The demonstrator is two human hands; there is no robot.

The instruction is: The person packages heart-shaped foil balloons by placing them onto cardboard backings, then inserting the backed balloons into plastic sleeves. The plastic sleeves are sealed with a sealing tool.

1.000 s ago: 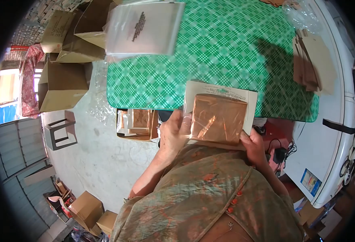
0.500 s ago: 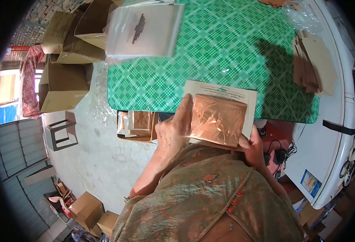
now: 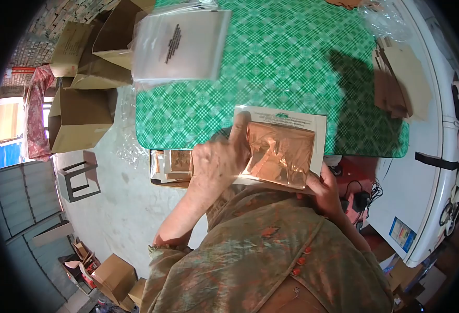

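Observation:
A flat packet (image 3: 280, 155) with a shiny copper-brown front under clear plastic is held before my body, at the table's near edge. Its pale backing card (image 3: 317, 136) shows small print and a green mark along the top. My left hand (image 3: 220, 159) grips the packet's left side, one finger stretched up along that edge. At the lower right corner, my right hand (image 3: 323, 189) pinches the card with the thumb in front; its other fingers are mostly hidden behind.
Clear plastic bags (image 3: 180, 47) lie on the green checked tablecloth (image 3: 281, 62), far left. Brown card pieces (image 3: 396, 83) sit at the right. Below the table edge, an open carton (image 3: 174, 166) contains similar packets. Cardboard boxes (image 3: 83, 117) and a small stool frame (image 3: 78, 180) stand left.
My left forearm has swung outward, and the left hand has turned slightly on the packet's edge. The packet has tilted a little, with its plastic catching light differently. My right hand keeps its corner.

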